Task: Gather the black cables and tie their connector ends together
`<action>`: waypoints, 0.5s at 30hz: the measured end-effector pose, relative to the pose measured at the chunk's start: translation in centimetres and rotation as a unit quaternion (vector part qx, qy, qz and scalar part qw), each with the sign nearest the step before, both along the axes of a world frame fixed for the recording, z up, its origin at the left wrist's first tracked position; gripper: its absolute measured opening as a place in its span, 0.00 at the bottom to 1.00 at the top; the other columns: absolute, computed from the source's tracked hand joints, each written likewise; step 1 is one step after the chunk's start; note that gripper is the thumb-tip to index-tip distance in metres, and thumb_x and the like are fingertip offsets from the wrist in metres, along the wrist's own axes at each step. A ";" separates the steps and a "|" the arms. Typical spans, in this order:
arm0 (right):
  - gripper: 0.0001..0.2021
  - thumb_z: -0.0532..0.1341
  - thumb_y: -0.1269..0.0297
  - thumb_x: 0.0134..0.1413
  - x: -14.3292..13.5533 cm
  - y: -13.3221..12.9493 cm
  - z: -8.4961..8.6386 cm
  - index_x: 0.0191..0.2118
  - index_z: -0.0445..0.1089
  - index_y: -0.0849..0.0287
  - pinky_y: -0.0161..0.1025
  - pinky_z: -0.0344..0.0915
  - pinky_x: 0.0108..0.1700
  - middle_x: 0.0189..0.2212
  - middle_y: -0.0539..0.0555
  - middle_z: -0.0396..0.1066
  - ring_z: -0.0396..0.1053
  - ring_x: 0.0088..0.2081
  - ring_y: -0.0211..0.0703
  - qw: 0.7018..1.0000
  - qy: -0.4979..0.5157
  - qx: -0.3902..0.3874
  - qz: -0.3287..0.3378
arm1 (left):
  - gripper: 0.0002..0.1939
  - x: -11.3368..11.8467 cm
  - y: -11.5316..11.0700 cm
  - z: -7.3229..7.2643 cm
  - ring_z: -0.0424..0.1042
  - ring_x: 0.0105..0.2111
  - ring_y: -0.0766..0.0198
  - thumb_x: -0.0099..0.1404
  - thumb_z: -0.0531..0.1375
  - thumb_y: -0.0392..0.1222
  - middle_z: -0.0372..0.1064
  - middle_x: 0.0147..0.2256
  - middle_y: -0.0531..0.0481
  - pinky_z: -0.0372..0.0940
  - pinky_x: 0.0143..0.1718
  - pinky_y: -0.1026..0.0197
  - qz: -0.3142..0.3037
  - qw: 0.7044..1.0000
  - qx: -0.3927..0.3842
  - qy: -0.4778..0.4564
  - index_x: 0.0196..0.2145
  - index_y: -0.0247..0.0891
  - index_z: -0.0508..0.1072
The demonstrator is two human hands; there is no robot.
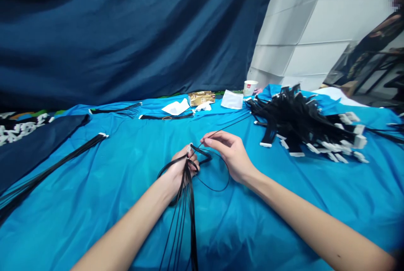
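Black cables (191, 216) hang from my left hand (181, 170), whose fingers are wrapped round them near a small white connector (189, 149). Loops of the same cable curl round that hand. To its right, my right hand (229, 149) pinches one thin black wire (217, 130) between thumb and fingertips. The wire runs up to the right from the pinch, and a thin loop hangs below, between the hands. The two hands are a short gap apart above the blue cloth (135, 208).
A big pile of black cables with white connectors (293, 119) lies at right. More cable bundles (63, 159) lie at left. Along the back are white packets (232, 99), a gold packet (201, 98) and a paper cup (250, 88). A person (375, 35) is at far right.
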State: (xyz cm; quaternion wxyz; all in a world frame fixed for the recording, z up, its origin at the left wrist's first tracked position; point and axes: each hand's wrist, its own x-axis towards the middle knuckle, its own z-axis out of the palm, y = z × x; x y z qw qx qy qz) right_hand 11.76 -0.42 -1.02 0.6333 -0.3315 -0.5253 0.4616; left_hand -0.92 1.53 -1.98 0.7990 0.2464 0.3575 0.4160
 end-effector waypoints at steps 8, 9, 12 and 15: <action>0.06 0.61 0.65 0.43 2.0 1.2 0.7 0.31 0.66 0.58 0.38 0.65 0.42 0.26 0.48 0.66 0.67 0.32 0.35 0.975 0.198 -0.098 0.024 | 0.18 0.0 0.1 0.1 0.47 0.09 0.78 0.58 0.53 0.44 0.47 0.10 0.60 0.47 0.12 0.72 -0.003 1.000 -0.007 -0.007 0.15 0.35 0.54; 0.07 0.61 0.65 0.44 2.5 1.5 0.8 0.32 0.66 0.57 0.37 0.66 0.40 0.25 0.48 0.65 0.66 0.31 0.34 0.974 0.206 -0.090 0.005 | 0.19 0.0 0.1 0.1 0.47 0.09 0.78 0.57 0.54 0.45 0.46 0.10 0.60 0.48 0.12 0.72 -0.005 1.000 -0.006 -0.003 0.14 0.35 0.54; 0.08 0.61 0.63 0.43 3.9 1.8 1.4 0.33 0.67 0.57 0.31 0.66 0.30 0.24 0.47 0.62 0.64 0.26 0.31 0.974 0.203 -0.067 -0.072 | 0.19 0.0 0.2 0.1 0.47 0.09 0.77 0.56 0.54 0.46 0.45 0.10 0.60 0.50 0.13 0.71 -0.011 1.000 -0.008 0.014 0.14 0.36 0.54; 0.10 0.61 0.63 0.43 4.2 1.5 1.9 0.35 0.68 0.56 0.28 0.59 0.20 0.25 0.47 0.62 0.60 0.22 0.29 0.971 0.161 -0.025 -0.173 | 0.20 0.2 0.3 -0.1 0.47 0.09 0.77 0.54 0.56 0.48 0.45 0.10 0.60 0.50 0.12 0.70 0.022 0.997 0.015 0.070 0.14 0.36 0.54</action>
